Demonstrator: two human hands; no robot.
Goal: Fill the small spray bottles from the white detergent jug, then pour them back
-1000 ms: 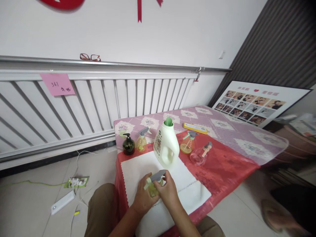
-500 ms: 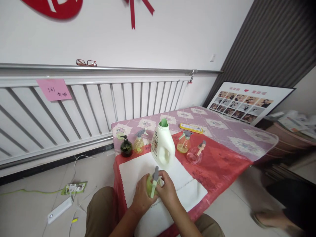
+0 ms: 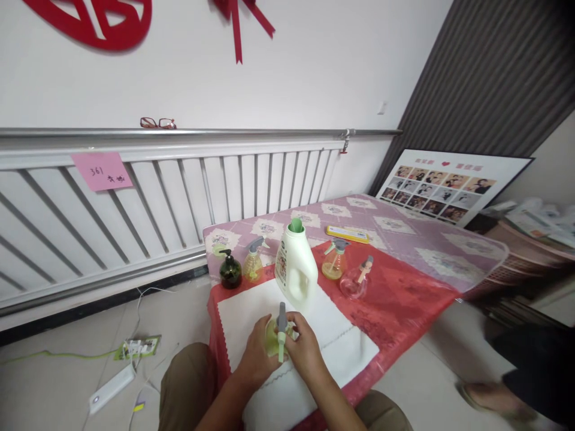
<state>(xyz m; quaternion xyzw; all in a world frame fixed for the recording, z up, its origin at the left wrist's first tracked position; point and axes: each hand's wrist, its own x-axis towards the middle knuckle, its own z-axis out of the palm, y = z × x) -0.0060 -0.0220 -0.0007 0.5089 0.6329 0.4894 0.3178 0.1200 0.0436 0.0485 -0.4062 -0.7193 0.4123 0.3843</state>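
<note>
Between my hands, over a white cloth [image 3: 245, 302], is a small green-tinted spray bottle [image 3: 272, 341] with a grey and light-green trigger head. My left hand [image 3: 255, 353] wraps round the bottle's left side. On the other side, my right hand [image 3: 305, 341] has its fingers closed round the bottle near the neck, just below the head. Just beyond stands a large white detergent jug [image 3: 291, 269] with its green spout showing at the top. The fingertips of both hands are partly hidden behind the bottle.
A dark green pump bottle [image 3: 230, 271] and a yellowish spray bottle [image 3: 253, 265] stand left of the jug. Right of it are another spray bottle [image 3: 335, 263], a pink spray bottle [image 3: 354, 281] and a yellow box [image 3: 347, 234]. A person's foot [image 3: 487, 398] is on the floor at right.
The camera view has tilted slightly. The spray bottle's head has turned a little and points more squarely toward me; both hands keep their hold on it.
</note>
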